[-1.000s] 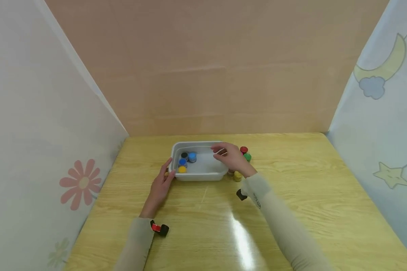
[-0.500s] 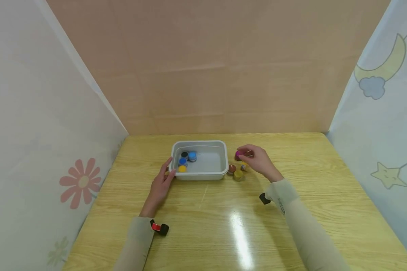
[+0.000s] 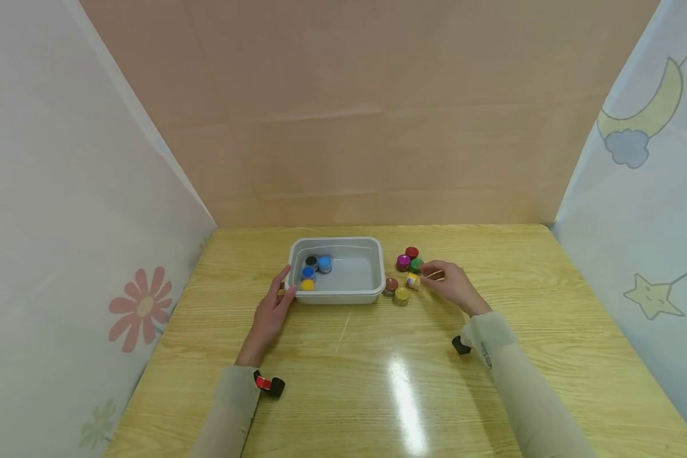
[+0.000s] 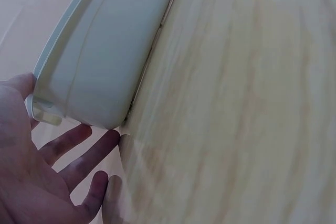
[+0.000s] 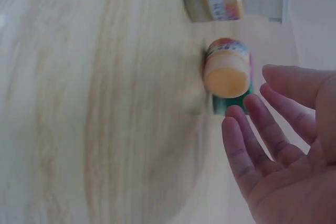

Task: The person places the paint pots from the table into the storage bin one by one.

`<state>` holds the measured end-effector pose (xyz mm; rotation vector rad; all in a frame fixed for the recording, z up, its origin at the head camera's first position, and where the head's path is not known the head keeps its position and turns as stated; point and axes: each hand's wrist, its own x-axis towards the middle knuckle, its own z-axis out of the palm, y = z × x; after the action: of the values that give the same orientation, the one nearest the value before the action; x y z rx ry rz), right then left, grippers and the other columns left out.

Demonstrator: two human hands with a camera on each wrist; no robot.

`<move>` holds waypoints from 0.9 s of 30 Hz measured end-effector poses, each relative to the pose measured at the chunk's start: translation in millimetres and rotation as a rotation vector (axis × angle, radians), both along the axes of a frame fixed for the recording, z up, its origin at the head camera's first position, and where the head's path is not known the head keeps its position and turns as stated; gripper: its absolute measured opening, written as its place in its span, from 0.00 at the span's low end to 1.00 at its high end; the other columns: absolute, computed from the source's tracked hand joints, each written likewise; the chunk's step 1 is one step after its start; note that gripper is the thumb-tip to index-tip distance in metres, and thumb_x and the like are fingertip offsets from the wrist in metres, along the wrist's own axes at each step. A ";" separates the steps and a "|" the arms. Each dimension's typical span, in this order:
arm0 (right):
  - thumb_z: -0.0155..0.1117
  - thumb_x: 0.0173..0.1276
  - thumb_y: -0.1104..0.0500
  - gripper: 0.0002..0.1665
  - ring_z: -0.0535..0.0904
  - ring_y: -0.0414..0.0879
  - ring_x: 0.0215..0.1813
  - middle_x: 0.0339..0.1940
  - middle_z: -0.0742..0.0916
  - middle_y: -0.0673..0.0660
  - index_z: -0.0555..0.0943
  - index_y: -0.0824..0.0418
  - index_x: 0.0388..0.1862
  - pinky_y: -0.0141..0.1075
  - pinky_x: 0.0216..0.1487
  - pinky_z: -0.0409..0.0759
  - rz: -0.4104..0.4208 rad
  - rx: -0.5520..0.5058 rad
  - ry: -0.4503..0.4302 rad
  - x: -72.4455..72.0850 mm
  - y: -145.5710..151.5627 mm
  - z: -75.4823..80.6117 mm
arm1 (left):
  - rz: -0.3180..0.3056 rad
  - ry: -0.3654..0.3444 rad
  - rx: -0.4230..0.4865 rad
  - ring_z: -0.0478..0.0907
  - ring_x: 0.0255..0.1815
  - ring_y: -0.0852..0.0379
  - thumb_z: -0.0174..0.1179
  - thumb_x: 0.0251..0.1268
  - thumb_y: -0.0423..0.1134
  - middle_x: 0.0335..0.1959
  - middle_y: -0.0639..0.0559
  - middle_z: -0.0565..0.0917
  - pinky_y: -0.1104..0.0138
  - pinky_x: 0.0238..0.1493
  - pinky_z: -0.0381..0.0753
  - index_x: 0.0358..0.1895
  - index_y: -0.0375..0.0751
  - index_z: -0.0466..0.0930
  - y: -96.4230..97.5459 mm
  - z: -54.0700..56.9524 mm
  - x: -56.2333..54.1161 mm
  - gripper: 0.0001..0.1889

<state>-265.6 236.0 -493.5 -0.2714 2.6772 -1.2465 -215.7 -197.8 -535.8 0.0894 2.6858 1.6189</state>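
A pale grey plastic tray (image 3: 355, 294) holds a black-lidded, a light-blue, a darker-blue and a yellow-lidded paint jar (image 3: 308, 285) along its left side. My left hand (image 3: 271, 314) grips its front-left corner, thumb at the rim and fingers against the end wall (image 4: 100, 103). Right of the tray, a small yellow paint jar (image 3: 413, 281) lies on its side. My right hand (image 3: 453, 286) hovers beside this jar, fingers relaxed and apart; in the right wrist view, a gap separates the fingertips from the jar's round end (image 5: 229, 81).
Red (image 3: 412, 252), magenta (image 3: 403, 263) and green jars (image 3: 416, 265) cluster behind the yellow one. Brown (image 3: 391, 286) and dark-yellow jars (image 3: 401, 296) stand near the tray's right end. Papered walls border the wooden table (image 3: 332, 381) at the back and sides.
My right hand has moved from over the tray to the jars on the right, first by the magenta jar, then to the lying yellow one. My left hand stays at the tray corner.
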 end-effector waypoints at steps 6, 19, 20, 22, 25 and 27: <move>0.63 0.78 0.56 0.23 0.82 0.63 0.61 0.62 0.84 0.68 0.78 0.66 0.66 0.54 0.61 0.81 0.007 0.013 -0.046 -1.6 -0.9 -6.7 | 0.005 -0.001 0.000 0.83 0.62 0.39 0.45 0.80 0.65 0.71 0.40 0.74 0.39 0.68 0.72 0.81 0.77 0.51 0.2 0.9 -0.7 0.31; 0.71 0.72 0.54 0.25 0.84 0.60 0.55 0.55 0.86 0.68 0.81 0.69 0.60 0.52 0.58 0.82 -0.017 0.020 -0.063 -6.4 -9.8 -15.4 | 0.007 -0.002 -0.005 0.84 0.60 0.40 0.45 0.80 0.65 0.72 0.41 0.73 0.40 0.67 0.74 0.81 0.78 0.51 -0.6 -3.6 0.5 0.30; 0.71 0.72 0.54 0.25 0.84 0.60 0.55 0.55 0.86 0.67 0.81 0.69 0.60 0.52 0.58 0.82 -0.019 0.022 -0.060 -6.4 -9.9 -15.5 | 0.003 0.001 -0.003 0.84 0.60 0.40 0.45 0.81 0.64 0.72 0.41 0.73 0.40 0.67 0.74 0.82 0.77 0.51 -0.7 -3.3 0.6 0.31; 0.70 0.73 0.54 0.25 0.84 0.59 0.55 0.54 0.86 0.67 0.81 0.69 0.60 0.51 0.57 0.82 -0.025 0.033 -0.054 -6.7 -10.0 -15.4 | -0.003 0.004 0.002 0.83 0.61 0.40 0.45 0.81 0.64 0.72 0.40 0.73 0.39 0.68 0.73 0.82 0.75 0.51 -0.9 -2.6 0.7 0.31; 0.69 0.74 0.54 0.24 0.84 0.59 0.55 0.54 0.87 0.67 0.80 0.69 0.60 0.51 0.57 0.82 -0.027 0.044 -0.052 -6.1 -9.4 -14.2 | -0.004 0.010 0.003 0.83 0.61 0.40 0.45 0.81 0.64 0.71 0.40 0.74 0.39 0.68 0.73 0.82 0.74 0.51 -0.8 -2.5 0.0 0.31; 0.68 0.75 0.54 0.24 0.84 0.59 0.56 0.54 0.87 0.67 0.80 0.69 0.60 0.52 0.57 0.82 -0.029 0.051 -0.051 -5.8 -7.8 -14.5 | -0.003 0.014 0.001 0.83 0.61 0.40 0.45 0.81 0.64 0.71 0.40 0.73 0.39 0.68 0.73 0.82 0.75 0.51 -0.5 -3.9 -0.7 0.31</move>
<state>-271.4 228.1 -508.0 -0.1918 2.6742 -1.1741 -216.3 -198.3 -539.7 0.1053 2.6931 1.6255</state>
